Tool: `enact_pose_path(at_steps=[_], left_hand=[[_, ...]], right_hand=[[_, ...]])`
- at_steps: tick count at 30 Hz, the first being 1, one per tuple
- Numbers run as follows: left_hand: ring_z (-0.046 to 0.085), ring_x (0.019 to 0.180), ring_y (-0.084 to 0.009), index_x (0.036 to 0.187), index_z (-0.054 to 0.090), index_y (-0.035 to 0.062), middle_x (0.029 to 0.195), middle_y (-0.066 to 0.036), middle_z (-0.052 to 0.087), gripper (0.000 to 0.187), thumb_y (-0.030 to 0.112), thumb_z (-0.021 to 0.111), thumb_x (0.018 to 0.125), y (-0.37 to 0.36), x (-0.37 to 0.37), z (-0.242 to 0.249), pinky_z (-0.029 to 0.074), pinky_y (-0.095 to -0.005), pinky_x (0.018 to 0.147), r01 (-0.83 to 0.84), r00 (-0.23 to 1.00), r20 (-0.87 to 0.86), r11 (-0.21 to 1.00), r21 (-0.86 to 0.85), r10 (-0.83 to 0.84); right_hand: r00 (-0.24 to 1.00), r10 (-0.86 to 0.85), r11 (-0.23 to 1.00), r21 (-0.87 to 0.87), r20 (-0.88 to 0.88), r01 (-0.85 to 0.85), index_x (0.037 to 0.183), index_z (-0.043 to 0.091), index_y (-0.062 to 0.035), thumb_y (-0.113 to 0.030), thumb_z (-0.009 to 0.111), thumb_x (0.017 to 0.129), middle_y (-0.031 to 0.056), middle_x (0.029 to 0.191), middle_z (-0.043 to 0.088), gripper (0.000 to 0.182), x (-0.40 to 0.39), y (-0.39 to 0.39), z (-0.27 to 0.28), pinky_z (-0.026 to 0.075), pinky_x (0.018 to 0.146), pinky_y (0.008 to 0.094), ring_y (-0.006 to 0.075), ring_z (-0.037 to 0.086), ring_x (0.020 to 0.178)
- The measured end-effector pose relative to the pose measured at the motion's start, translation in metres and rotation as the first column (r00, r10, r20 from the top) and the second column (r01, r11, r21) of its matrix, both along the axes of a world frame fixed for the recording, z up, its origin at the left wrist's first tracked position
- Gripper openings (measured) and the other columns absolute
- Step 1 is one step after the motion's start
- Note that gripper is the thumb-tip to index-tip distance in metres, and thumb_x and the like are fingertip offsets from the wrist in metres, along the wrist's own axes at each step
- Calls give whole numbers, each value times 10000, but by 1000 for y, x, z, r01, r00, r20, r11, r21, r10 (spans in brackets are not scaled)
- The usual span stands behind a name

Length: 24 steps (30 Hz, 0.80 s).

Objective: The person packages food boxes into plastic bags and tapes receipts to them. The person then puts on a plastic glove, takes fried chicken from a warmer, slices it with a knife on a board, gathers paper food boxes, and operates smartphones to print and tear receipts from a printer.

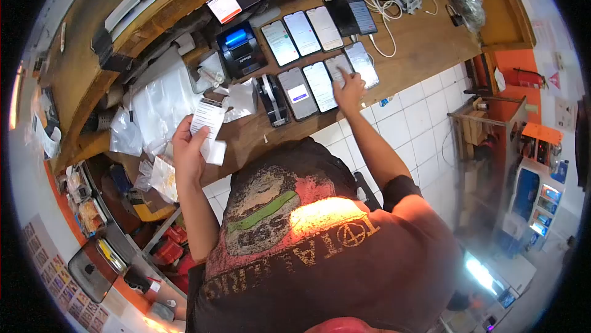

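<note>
Here at the wooden worktop [403,65], the left hand [189,147] is closed round a printed paper slip [208,117], thumb on top, held up over the near left side. A white piece hangs below it; whether that is a second sheet or a fold, I can't tell.

Over to the right hand [349,91]: loosely open, fingers partly bent, fingertips down on the third phone [334,64] of the near row. It's touching the screen, no grip to be seen.

How would these handle? The phone looks rigid, fairly light, slick across the glass and breakable if dropped, so take it by the two long edges, clear of the screen. The slip should be almost weightless, limp and easily creased; a light pinch at the margin suits it.

Now the count! Four phones in the near row. Three lit ones in the far row, plus a dim-screened phone [361,15] at the far right end, overlapping one dark flat item [340,17] I can't name for certain. One black printer [240,49] to the left, and one tape dispenser [271,100] between slip and phones.
</note>
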<state>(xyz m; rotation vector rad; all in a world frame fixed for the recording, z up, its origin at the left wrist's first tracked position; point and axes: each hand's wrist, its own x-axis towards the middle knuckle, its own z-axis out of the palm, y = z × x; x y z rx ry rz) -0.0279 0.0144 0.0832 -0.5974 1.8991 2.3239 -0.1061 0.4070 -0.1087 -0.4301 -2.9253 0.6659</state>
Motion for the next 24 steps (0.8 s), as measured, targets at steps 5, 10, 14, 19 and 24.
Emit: enact_pose_path(at_steps=[5, 10, 14, 19, 24], left_hand=[[622, 905, -88, 1150, 606, -9, 1027, -39, 683, 248, 13, 633, 905, -2, 19, -17, 487, -242, 807, 194, 978, 89, 977, -85, -186], [600, 918, -65, 1174, 591, -18, 1048, -28, 668, 293, -17, 615, 882, 5, 22, -32, 486, -239, 816, 395, 918, 86, 914, -91, -388], [606, 915, -74, 1171, 613, -16, 1036, -23, 676, 299, 40, 651, 880, 16, 22, -50, 497, -244, 793, 533, 846, 118, 832, -155, -520], [614, 923, -98, 1135, 655, -28, 1028, -41, 690, 285, 83, 682, 874, 40, 20, -92, 508, -279, 813, 707, 706, 159, 702, -89, -690], [602, 987, -106, 1188, 633, -29, 1088, -48, 677, 323, 69, 665, 882, 74, 21, -139, 476, -264, 889, 824, 563, 45, 565, 39, -825]], right_hand=[[928, 364, 925, -156, 86, -348, 1269, 650, -315, -273, 658, 714, 116, 1036, 464, 556, 66, -42, 2, 326, 885, 499, 320, 435, 1007], [908, 397, 918, -77, 132, -390, 1382, 543, -312, -269, 682, 712, 129, 1052, 438, 686, 73, -59, 13, 331, 849, 489, 322, 423, 996], [904, 395, 919, -50, 164, -392, 1380, 549, -304, -259, 677, 713, 124, 1050, 442, 681, 68, -60, 8, 330, 836, 473, 319, 422, 992], [950, 310, 941, -135, -32, -312, 1239, 673, -200, -200, 643, 769, 77, 967, 484, 471, 71, -72, 19, 372, 807, 428, 262, 468, 926], [965, 230, 538, -843, 124, -20, 1066, 726, -38, -194, 615, 916, 67, 876, 614, 243, 69, -104, 16, 449, 715, 277, 149, 577, 807]])
